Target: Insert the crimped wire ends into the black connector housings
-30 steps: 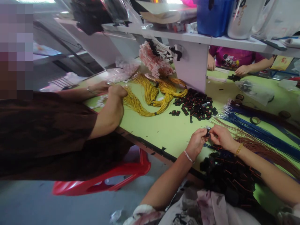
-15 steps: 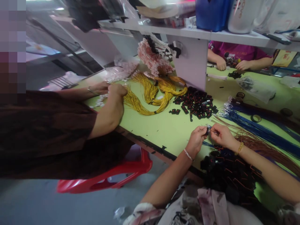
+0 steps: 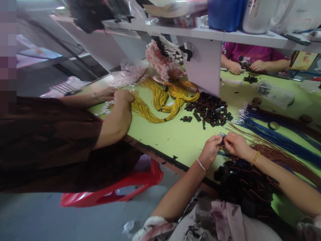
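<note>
My left hand [image 3: 210, 149] pinches a small black plastic connector housing [image 3: 222, 141] between thumb and fingers, above the green table. Right beside it, my right hand [image 3: 237, 144] is closed in a pinch against the housing, on a thin wire mostly hidden by the fingers. Metal wire tips [image 3: 221, 134] stick up behind the housing. Blue wires [image 3: 222, 154] run below my hands. A large heap of black housings with orange-edged pieces [image 3: 244, 184] lies close to my body, under my right forearm. Brown wires [image 3: 273, 154] spread out beneath my right wrist.
Ahead lies a pile of black connectors [image 3: 209, 109], with yellow wire bundles [image 3: 160, 100] to its left. A co-worker's hands [image 3: 122, 97] are at those bundles. Blue wires [image 3: 271, 134] and a tape roll [image 3: 273, 125] lie right. Another person [image 3: 253, 60] works beyond the shelf [image 3: 160, 29].
My right hand has moved slightly left, closer to the housing, and the thin wire between is now covered. The far person's hands have shifted. The view has turned a little.
</note>
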